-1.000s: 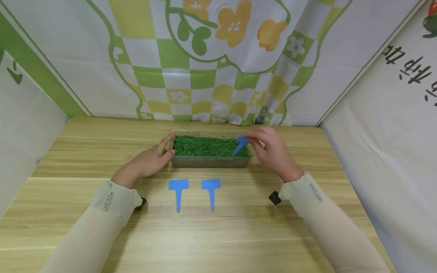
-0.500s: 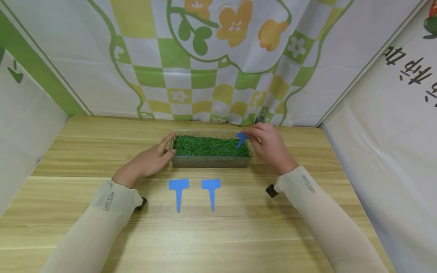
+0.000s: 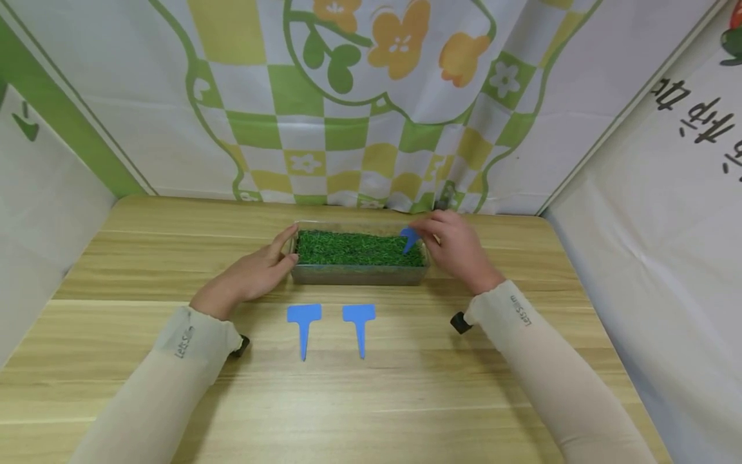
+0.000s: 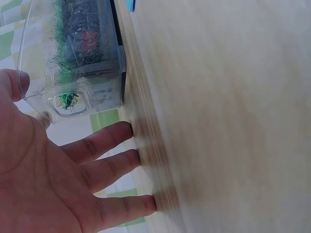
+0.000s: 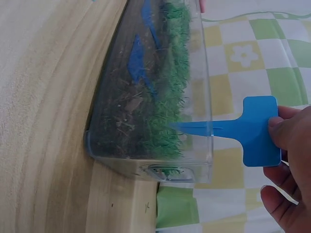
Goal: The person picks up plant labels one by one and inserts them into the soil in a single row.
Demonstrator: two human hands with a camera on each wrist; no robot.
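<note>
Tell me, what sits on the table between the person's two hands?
A clear tray of green grass lies between the left hand and the right hand, seen in the head view.

A wooden table (image 3: 116,386) stands before a green-and-yellow checked floral cloth (image 3: 348,142).

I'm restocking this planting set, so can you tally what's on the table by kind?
Blue plastic T-shaped plant labels: 3, one pinched in the right hand with its tip in the grass, two lying flat on the wooden table
Clear plastic rectangular tray of green grass: 1, touched by the left hand
Total: 4
</note>
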